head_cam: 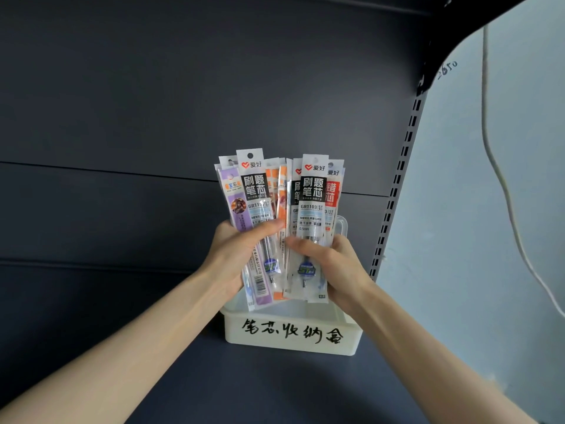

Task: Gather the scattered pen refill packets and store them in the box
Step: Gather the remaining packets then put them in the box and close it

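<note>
I hold a fanned bundle of several pen refill packets (312, 194) upright above a white plastic box (290, 335) with black handwriting on its front. My left hand (238, 255) grips the left part of the bundle, with a purple packet (234, 203) at the outer edge. My right hand (339, 267) grips the right part, where black-labelled and red-labelled packets show. Orange packets sit in the middle of the fan. The packets' lower ends hang just over the box's open top. The inside of the box is mostly hidden behind my hands.
The box stands on a dark shelf (244, 387) against a dark back panel (183, 117). A slotted metal upright (394, 191) runs along the right side, with a pale wall (495, 209) and a hanging cord (501, 179) beyond it.
</note>
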{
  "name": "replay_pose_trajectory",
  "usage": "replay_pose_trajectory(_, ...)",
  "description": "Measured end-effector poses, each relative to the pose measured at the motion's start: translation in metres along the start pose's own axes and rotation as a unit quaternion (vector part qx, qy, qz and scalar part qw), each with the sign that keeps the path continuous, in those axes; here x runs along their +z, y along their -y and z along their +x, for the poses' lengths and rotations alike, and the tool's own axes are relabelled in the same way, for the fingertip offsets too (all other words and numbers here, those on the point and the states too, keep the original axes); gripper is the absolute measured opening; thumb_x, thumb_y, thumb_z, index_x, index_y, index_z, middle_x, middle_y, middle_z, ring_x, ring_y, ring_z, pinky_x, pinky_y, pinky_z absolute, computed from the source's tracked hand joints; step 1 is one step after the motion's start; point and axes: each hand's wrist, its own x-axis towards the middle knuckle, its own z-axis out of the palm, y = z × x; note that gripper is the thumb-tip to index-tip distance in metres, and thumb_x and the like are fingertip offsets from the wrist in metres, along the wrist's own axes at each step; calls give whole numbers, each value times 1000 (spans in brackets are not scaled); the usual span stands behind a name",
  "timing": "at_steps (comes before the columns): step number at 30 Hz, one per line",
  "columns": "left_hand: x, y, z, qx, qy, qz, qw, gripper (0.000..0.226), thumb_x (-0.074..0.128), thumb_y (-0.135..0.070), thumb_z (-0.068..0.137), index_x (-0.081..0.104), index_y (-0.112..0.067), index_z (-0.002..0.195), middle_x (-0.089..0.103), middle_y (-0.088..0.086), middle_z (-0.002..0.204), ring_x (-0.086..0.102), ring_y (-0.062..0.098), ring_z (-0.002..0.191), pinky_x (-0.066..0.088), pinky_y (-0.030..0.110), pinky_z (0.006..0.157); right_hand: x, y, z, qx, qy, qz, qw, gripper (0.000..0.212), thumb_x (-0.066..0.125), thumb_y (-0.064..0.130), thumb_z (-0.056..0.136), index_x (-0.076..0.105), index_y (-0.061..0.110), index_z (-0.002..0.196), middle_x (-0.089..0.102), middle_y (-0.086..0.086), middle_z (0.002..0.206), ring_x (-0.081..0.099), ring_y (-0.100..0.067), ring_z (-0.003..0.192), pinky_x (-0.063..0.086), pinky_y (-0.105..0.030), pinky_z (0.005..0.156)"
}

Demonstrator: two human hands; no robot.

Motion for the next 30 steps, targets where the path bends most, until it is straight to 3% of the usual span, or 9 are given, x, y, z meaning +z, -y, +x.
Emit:
replay_pose_trajectory(4,-4,-3,2,2,-12,19,1000,18,73,-11,76,70,-13,93,76,6,85,74,19,75,56,31,61,-6,3,0,-7,-11,-17,1000,19,59,-1,87,66,9,102,75,-11,97,73,-26,86,61,-37,71)
replay_pose_trajectory(12,-8,-3,2,5,2,52,999,16,73,-13,77,69,-14,92,76,3,83,74,18,74,56,30,60,-6,2,-1,3,16,-66,998,22,63,-4,84,68,12,98,76,-6,95,73,-23,87,60,-34,71)
replay_pose_trajectory(19,-20,-14,6,0,-38,28,999,17,72,-12,77,68,-16,93,76,0,83,74,17,77,55,36,70,-14,11,5,-10,-21,-65,998,14,62,1,86,66,12,95,71,-8,89,69,-26,87,58,-44,81)
replay_pose_trajectory(22,-33,-18,4,-11,-56,10,998,16,71,-12,78,68,-19,92,76,-1,81,74,16,74,55,32,62,-26,13,11,15,33,-110,993,16,62,3,86,64,13,98,69,-6,88,68,-21,83,59,-37,76)
replay_pose_trajectory(26,-52,-16,-7,-39,-61,-1,997,11,70,-14,79,68,-18,90,76,-1,73,73,16,64,54,26,48,-42,11,23,92,166,-245,951,23,63,6,86,59,15,107,68,1,89,68,-12,81,55,-25,69)
replay_pose_trajectory(30,-68,-16,-14,-44,-69,10,997,9,69,-15,79,67,-19,88,76,-2,71,73,16,63,52,32,59,-40,10,40,176,258,-396,864,40,73,22,73,59,19,111,67,-9,112,65,-24,106,54,-39,92)
